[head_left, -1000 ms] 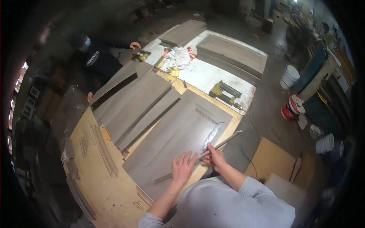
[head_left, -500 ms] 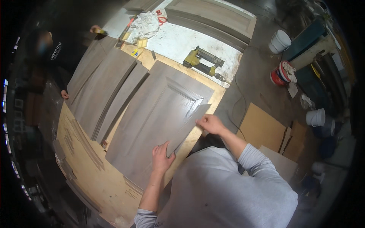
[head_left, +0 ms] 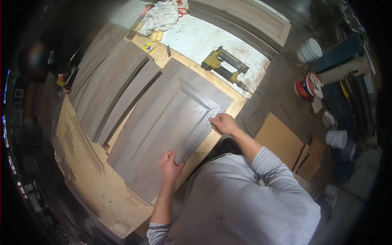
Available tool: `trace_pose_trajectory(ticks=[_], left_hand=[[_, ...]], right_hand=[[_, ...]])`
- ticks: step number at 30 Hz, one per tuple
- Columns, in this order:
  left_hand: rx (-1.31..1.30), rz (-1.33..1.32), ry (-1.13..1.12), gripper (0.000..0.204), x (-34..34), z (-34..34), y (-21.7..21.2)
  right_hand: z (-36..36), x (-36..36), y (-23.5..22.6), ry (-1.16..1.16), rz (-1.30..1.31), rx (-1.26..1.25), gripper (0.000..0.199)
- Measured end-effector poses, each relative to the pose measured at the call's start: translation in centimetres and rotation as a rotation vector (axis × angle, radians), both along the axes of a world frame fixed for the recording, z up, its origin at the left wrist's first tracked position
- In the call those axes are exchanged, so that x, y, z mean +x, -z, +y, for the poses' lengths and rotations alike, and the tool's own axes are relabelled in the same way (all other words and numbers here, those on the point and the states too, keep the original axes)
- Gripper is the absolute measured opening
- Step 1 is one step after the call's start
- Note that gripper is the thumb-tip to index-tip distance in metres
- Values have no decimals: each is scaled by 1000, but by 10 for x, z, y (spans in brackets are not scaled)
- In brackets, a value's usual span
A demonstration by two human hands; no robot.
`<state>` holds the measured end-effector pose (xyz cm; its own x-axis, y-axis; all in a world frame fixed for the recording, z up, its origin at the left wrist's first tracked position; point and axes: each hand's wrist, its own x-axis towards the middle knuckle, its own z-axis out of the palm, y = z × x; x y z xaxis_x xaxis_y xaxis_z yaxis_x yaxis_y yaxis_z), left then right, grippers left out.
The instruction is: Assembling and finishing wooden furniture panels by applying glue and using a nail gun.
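Observation:
A grey-brown wooden panel [head_left: 151, 118] with a raised moulded frame lies on the workbench in front of me. Along its near side runs a narrow grey wooden strip [head_left: 199, 132], which now looks nearly level with the panel. My right hand [head_left: 223, 123] pinches the strip near its far end. Around the strip's nearer end, the thumb and fingers of my left hand [head_left: 170, 166] are curled over the panel's near edge; the exact grip is partly hidden. Beyond the panel, a yellow-and-black nail gun [head_left: 224, 65] rests on the white bench top.
More grey panels [head_left: 108, 77] lie to the left. A co-worker's hand [head_left: 62, 79] is by a dark tool at the far left. A white rag [head_left: 161, 16] and red scissors [head_left: 182, 10] lie at the back. Buckets [head_left: 310, 50] and cardboard [head_left: 277, 139] are on the floor at right.
The strip, tilted up before, now sits lower along the panel's near side. My hands have shifted slightly with it. The co-worker's hand has left the far panel's end; a dark tool has appeared there.

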<state>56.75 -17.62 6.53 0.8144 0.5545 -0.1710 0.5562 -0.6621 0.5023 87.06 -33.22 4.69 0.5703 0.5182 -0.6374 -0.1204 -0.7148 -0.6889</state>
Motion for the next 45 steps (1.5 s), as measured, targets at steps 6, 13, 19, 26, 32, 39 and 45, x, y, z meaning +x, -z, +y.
trace_pose_trajectory(ticks=[6, 13, 19, 26, 32, 39, 45], left_hand=[[21, 15, -22, 62, 3, -4, 0], [125, -17, 24, 61, 0, -7, 5], [156, -2, 62, 60, 1, -8, -1], [252, -2, 19, 54, 3, -15, 4], [257, -12, -18, 56, -7, -13, 15], [143, 144, 1, 62, -5, -17, 6], [205, -221, -460, 57, -87, -7, -24]], right_hand=[[4, 8, -9, -31, 16, -32, 45], [6, 10, -8, -63, 20, -67, 45], [6, 10, -2, -30, 52, -43, 45], [4, 12, 15, 23, 84, 6, 45], [16, 8, 2, 50, 136, 37, 39], [7, 7, 21, 41, 115, 81, 38], [-18, -16, 19, 164, -155, 221, 26]])
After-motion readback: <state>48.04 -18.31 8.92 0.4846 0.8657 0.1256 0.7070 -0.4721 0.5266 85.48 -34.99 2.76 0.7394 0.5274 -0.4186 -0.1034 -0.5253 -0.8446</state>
